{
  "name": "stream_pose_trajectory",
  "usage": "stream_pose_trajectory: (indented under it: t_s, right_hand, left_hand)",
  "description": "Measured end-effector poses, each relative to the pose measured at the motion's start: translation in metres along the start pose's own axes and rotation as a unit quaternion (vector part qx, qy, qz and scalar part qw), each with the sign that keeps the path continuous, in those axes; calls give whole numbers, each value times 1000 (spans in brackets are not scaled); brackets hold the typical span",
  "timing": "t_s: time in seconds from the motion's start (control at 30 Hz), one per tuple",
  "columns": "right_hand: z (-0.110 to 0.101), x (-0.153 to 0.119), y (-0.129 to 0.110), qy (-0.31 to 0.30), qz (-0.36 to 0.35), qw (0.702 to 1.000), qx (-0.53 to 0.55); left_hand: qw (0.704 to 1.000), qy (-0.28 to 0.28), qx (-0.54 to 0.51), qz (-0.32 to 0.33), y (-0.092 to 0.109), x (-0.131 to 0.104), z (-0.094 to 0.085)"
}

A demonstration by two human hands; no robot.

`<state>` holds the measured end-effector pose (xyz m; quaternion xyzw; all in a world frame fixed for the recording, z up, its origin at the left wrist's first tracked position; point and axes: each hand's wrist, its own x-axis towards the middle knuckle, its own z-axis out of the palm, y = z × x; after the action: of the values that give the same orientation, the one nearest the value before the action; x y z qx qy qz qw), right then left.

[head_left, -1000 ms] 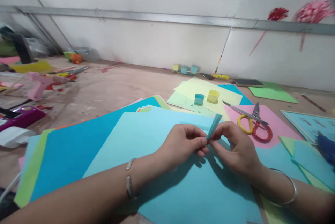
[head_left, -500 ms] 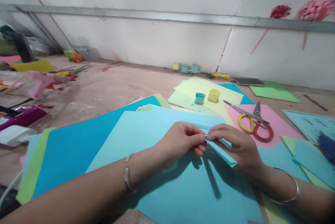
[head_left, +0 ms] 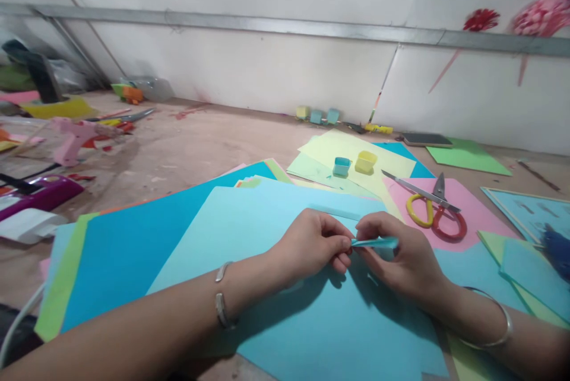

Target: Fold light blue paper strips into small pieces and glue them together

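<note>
Light-blue paper, folded into a narrow strip, lies between your two hands, above the large light-blue sheet. Your left hand pinches the strip's left end between thumb and fingers. Your right hand curls about the rest, forefinger above and thumb below; I can't tell whether they press on it. Beyond your right hand, scissors lie on pink paper, near a small blue box and a yellow one.
</note>
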<state>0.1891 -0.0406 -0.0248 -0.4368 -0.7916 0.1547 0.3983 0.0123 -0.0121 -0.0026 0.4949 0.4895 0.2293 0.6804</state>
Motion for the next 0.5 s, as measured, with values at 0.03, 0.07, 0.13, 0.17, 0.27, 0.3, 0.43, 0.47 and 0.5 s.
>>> stream_pose_trajectory:
  t_s: [0.03, 0.07, 0.13, 0.17, 0.27, 0.3, 0.43, 0.47, 0.5]
  right_hand:
    - [0, 0, 0, -5, 12, 1000, -2]
    - [0, 0, 0, -13, 23, 1000, 1]
    - [-1, 0, -1, -31, 41, 999, 13]
    - [-1, 0, -2, -33, 50, 998, 17]
    - [-1, 0, -3, -26, 79, 996, 22]
    - [-1, 0, -3, -27, 88, 995, 25]
    - [1, -1, -3, -32, 106, 993, 38]
    - [2, -1, -4, -33, 104, 993, 42]
    - [2, -1, -4, -31, 100, 993, 48]
  left_hand:
    - [1000, -2, 4, -2, 0, 0, 0]
    - [1000, -3, 8, -2, 0, 0, 0]
    - [1000, -7, 9, 1, 0, 0, 0]
    - [1000, -11, 6, 5, 0, 0, 0]
    - [999, -26, -2, 29, -2, 0, -1]
    - [999, -29, 2, 39, -3, 0, -1]
    - [998, -15, 7, 56, -6, 0, -1]
    - [998, -11, 1, 54, -7, 0, -1]
    - [999, -7, -3, 54, -7, 0, -1]
